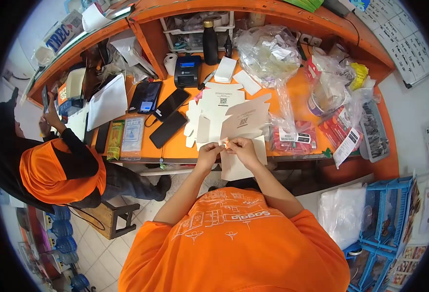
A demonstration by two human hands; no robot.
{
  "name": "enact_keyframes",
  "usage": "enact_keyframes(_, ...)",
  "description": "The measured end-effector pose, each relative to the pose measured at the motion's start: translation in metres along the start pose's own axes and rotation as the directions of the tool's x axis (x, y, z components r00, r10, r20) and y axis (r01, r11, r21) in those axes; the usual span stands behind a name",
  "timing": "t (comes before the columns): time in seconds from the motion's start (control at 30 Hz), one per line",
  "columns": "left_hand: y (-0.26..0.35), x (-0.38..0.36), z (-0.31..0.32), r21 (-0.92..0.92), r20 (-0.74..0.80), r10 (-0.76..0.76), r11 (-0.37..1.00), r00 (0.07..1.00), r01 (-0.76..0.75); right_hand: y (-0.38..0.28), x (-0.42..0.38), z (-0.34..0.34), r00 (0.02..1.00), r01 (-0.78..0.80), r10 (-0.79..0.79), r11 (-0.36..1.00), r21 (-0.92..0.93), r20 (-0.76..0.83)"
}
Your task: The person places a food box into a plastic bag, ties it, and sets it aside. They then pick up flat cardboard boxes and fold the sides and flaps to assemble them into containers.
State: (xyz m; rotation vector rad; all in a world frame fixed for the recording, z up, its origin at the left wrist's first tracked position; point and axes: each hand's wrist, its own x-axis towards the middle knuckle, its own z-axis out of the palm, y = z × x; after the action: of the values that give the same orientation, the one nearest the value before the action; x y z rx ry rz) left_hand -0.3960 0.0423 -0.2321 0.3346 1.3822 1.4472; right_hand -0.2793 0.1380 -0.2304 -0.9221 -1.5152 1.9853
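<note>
Both my hands meet over the front edge of the orange desk (175,146). My left hand (209,155) and my right hand (242,151) have their fingers pinched together on a small white and orange piece (224,143), too small to make out. Under and behind them lie unfolded cream cardboard boxes: one (246,118) with a printed code stands partly folded, its lower panel hanging over the edge, and another (214,104) lies flat behind it on the left.
Phones (168,129) and a black printer (187,71) are left of the boxes. A dark bottle (210,43) stands behind. Plastic bags (268,53) and red packets (294,137) lie right. Another person (61,168) sits at the left, holding a phone.
</note>
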Motion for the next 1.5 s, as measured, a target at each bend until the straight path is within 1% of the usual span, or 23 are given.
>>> enact_keyframes(0.13, 0.008, -0.005, 0.006, -0.007, -0.011, -0.013, 1.0, 1.0, 0.013, 0.002, 0.001, 0.0, 1.0, 0.028, -0.028, 0.999, -0.021, 0.008)
enact_keyframes(0.2, 0.016, -0.011, 0.012, -0.058, -0.078, -0.071, 0.996, 0.994, 0.067, 0.004, 0.002, 0.0, 1.0, 0.03, -0.03, 0.999, -0.035, 0.008)
enact_keyframes(0.3, 0.008, -0.003, 0.004, 0.042, -0.051, -0.044, 0.998, 0.998, 0.046, 0.007, 0.001, 0.0, 0.999, 0.035, -0.035, 0.998, -0.046, 0.005)
enact_keyframes(0.43, 0.003, 0.002, 0.002, 0.03, -0.032, -0.039, 0.999, 0.999, 0.04, 0.008, 0.002, -0.001, 0.999, 0.042, -0.042, 0.999, -0.024, -0.011)
enact_keyframes(0.5, 0.005, 0.001, 0.003, -0.047, -0.015, -0.046, 0.998, 0.999, 0.046, 0.008, 0.003, -0.002, 0.999, 0.051, -0.051, 0.998, -0.039, -0.006)
enact_keyframes(0.63, 0.017, -0.012, 0.011, -0.052, -0.025, -0.113, 0.992, 0.993, 0.111, 0.006, 0.002, -0.005, 0.998, 0.053, -0.047, 0.979, -0.199, 0.032)
enact_keyframes(0.73, 0.003, -0.005, 0.007, 0.035, -0.06, -0.05, 0.998, 0.997, 0.052, 0.002, -0.005, -0.002, 0.999, 0.018, -0.009, 0.973, -0.232, 0.038)
enact_keyframes(0.8, -0.005, -0.001, 0.006, 0.166, -0.106, 0.108, 0.982, 0.989, -0.089, 0.0, -0.005, 0.002, 1.0, 0.017, -0.012, 0.976, -0.219, 0.025)
enact_keyframes(0.83, -0.005, 0.0, 0.006, 0.166, -0.106, 0.109, 0.982, 0.988, -0.09, 0.001, -0.005, 0.004, 1.0, -0.02, 0.019, 0.994, -0.109, -0.012)
enact_keyframes(0.87, -0.005, 0.001, 0.005, 0.287, -0.101, 0.149, 0.951, 0.984, -0.115, 0.003, -0.005, 0.005, 0.997, -0.055, 0.055, 0.998, 0.004, -0.045)
enact_keyframes(0.9, -0.004, 0.0, 0.005, 0.405, -0.092, 0.189, 0.904, 0.978, -0.137, 0.005, -0.004, 0.004, 0.998, -0.055, 0.055, 0.998, 0.005, -0.043)
enact_keyframes(1.0, -0.008, 0.003, 0.004, 0.495, -0.094, 0.26, 0.85, 0.961, -0.181, 0.011, -0.001, 0.003, 0.999, -0.041, 0.04, 0.999, -0.018, -0.023)
enact_keyframes(1.07, -0.008, 0.004, 0.003, 0.494, -0.107, 0.237, 0.856, 0.966, -0.155, 0.013, 0.001, 0.004, 0.997, 0.074, -0.077, 0.994, -0.083, -0.029)
enact_keyframes(1.13, 0.001, 0.002, 0.007, 0.492, -0.12, 0.214, 0.861, 0.969, -0.129, 0.016, 0.003, 0.004, 0.998, 0.047, -0.049, 0.996, -0.08, -0.028)
enact_keyframes(1.2, 0.009, -0.002, 0.011, 0.469, -0.091, 0.24, 0.866, 0.966, -0.171, 0.021, 0.007, 0.002, 0.999, 0.019, -0.022, 0.997, -0.08, -0.027)
enact_keyframes(1.27, 0.009, 0.003, 0.008, 0.51, -0.05, 0.29, 0.83, 0.956, -0.225, 0.031, 0.01, 0.002, 0.991, 0.095, -0.122, 0.93, -0.356, -0.056)
enact_keyframes(1.3, 0.014, 0.003, 0.01, 0.546, -0.006, 0.339, 0.789, 0.941, -0.281, 0.025, 0.008, 0.005, 0.991, 0.094, -0.122, 0.93, -0.355, -0.056)
enact_keyframes(1.33, 0.019, 0.001, 0.013, 0.546, -0.005, 0.34, 0.789, 0.941, -0.282, 0.018, 0.005, 0.007, 0.982, 0.133, -0.181, 0.868, -0.478, -0.056)
enact_keyframes(1.37, 0.023, -0.002, 0.016, 0.62, -0.018, 0.377, 0.731, 0.926, -0.286, 0.013, 0.003, 0.008, 0.97, 0.165, -0.239, 0.789, -0.592, -0.048)
enact_keyframes(1.4, 0.027, -0.005, 0.019, 0.69, -0.027, 0.415, 0.666, 0.909, -0.284, 0.014, 0.003, 0.01, 0.97, 0.164, -0.239, 0.789, -0.593, -0.05)
enact_keyframes(1.43, 0.026, -0.004, 0.019, 0.69, -0.025, 0.414, 0.666, 0.91, -0.284, 0.015, 0.002, 0.011, 0.951, 0.193, -0.302, 0.751, -0.632, -0.068)
enact_keyframes(1.47, 0.025, -0.002, 0.019, 0.696, 0.004, 0.493, 0.624, 0.87, -0.356, 0.015, 0.001, 0.012, 0.928, 0.219, -0.364, 0.709, -0.67, -0.082)
enact_keyframes(1.5, 0.025, -0.002, 0.018, 0.699, 0.033, 0.567, 0.575, 0.823, -0.425, 0.017, 0.002, 0.012, 0.927, 0.219, -0.365, 0.71, -0.669, -0.084)
